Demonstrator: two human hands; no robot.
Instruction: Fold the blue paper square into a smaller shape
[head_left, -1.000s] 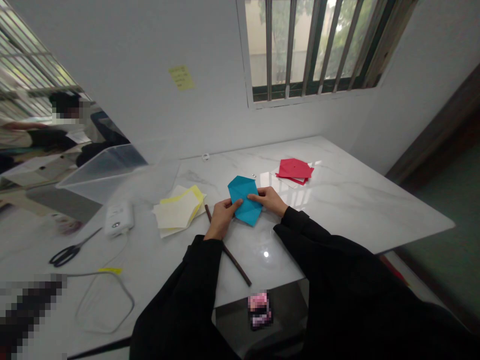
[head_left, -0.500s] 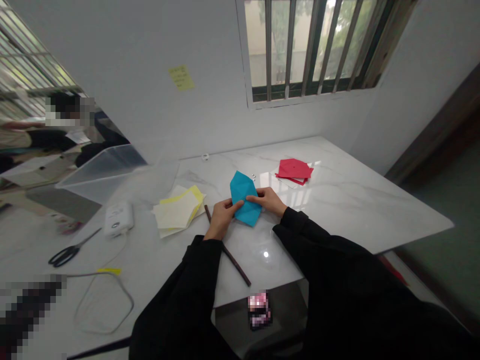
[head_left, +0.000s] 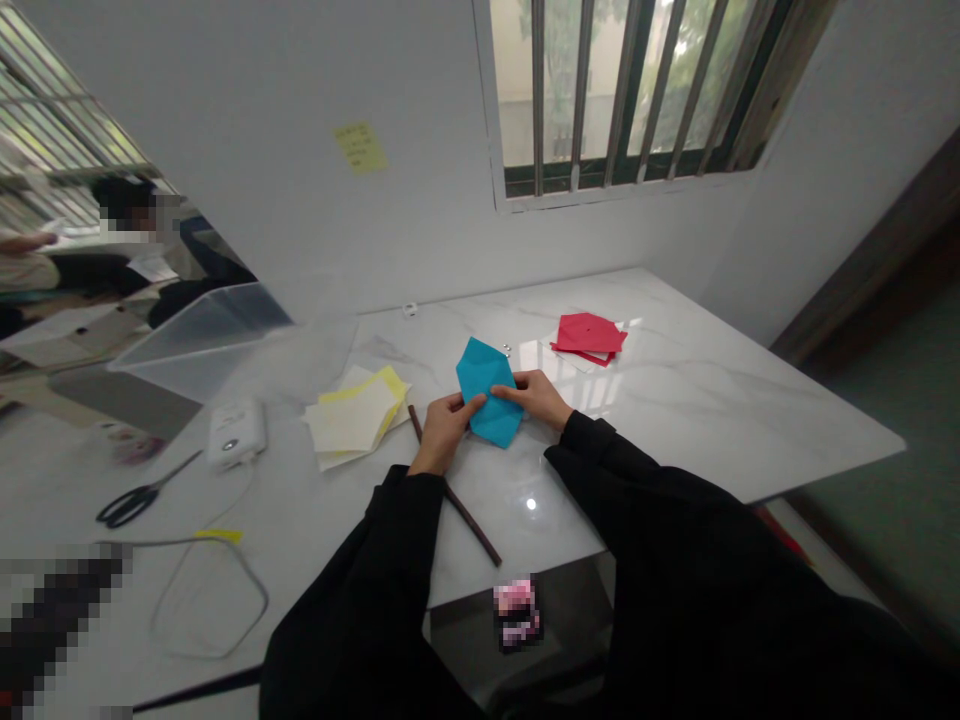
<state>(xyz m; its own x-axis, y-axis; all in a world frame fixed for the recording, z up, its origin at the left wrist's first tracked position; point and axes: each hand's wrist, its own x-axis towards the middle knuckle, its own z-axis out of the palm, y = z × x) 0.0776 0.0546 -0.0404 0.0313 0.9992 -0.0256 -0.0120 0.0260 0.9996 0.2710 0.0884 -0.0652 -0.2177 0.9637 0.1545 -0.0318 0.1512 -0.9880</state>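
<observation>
A folded piece of blue paper [head_left: 487, 368] is held up over the white marbled table [head_left: 720, 400]. My left hand [head_left: 444, 428] grips its left edge, thumb on the front face. From the right, my right hand [head_left: 541, 398] pinches the same paper, and its thumb lies near the middle, close to the left thumb. The fingers behind the paper are hidden. Beneath my left wrist a thin dark brown stick [head_left: 471, 522] lies slanted on the table. Left of that hand are pale and yellow paper sheets [head_left: 352, 418]. Beyond my right hand sits a stack of red folded paper [head_left: 589, 335].
Black scissors [head_left: 135, 502], a white device [head_left: 237, 432] with a cable and a yellow strip [head_left: 219, 536] lie on the left. A clear plastic bin [head_left: 202, 325] stands behind them. Small shiny bits [head_left: 507, 349] lie beyond the blue paper. Another person [head_left: 131, 215] sits far left.
Both hands keep their hold on the blue paper, with at most a very slight shift of it. The whole view has moved a little; the things on the table look unmoved.
</observation>
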